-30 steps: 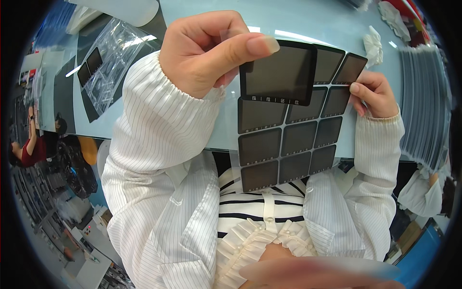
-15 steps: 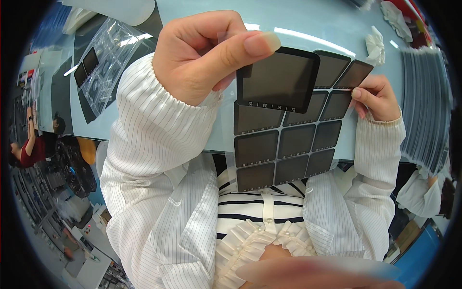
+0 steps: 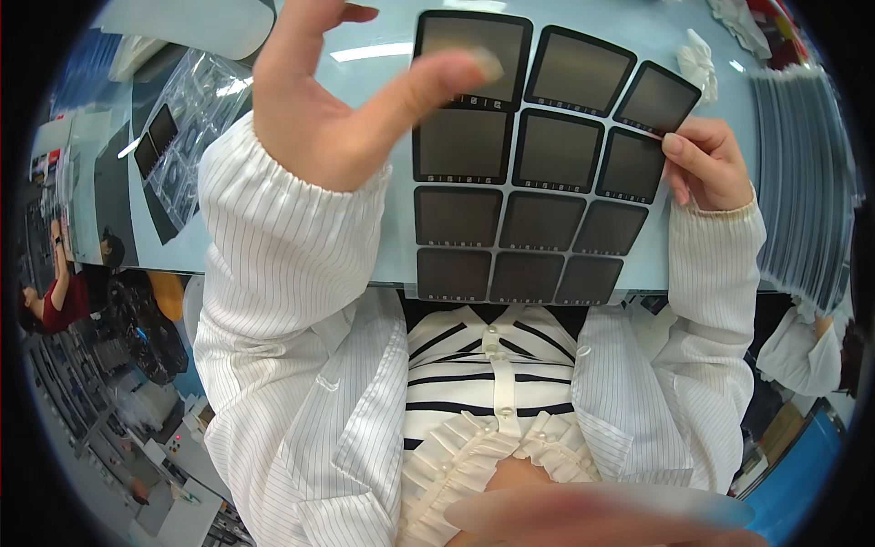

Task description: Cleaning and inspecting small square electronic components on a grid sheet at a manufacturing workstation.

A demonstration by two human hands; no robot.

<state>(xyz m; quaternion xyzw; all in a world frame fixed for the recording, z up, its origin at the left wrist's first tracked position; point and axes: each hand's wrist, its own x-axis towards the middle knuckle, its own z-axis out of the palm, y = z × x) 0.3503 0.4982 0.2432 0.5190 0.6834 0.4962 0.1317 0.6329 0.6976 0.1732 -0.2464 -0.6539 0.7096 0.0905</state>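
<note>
A clear sheet bearing rows of dark, rounded rectangular screen panels [image 3: 558, 149] is held up before me, its lower end over the table's near edge. Small light icons run along the panels' lower edges. My right hand [image 3: 709, 164] pinches the sheet's right edge between thumb and fingers. At the upper left, my left hand [image 3: 319, 118] is open, its thumb stretched away from the fingers and slightly blurred. That thumb passes in front of the top-left panel [image 3: 478, 41], and part of the hand runs out of the picture's top.
Clear plastic packaging [image 3: 205, 114] lies at the left, with two small dark panels [image 3: 157, 141] by it. A tall stack of thin sheets [image 3: 802, 191] stands at the right, near a crumpled white tissue [image 3: 696, 66]. Another person in a dark red top [image 3: 68, 301] is far left.
My left hand has let go of the single panel, opened and moved up and left. That panel now sits at the sheet's top-left corner. The sheet has shifted upward and flattened toward view.
</note>
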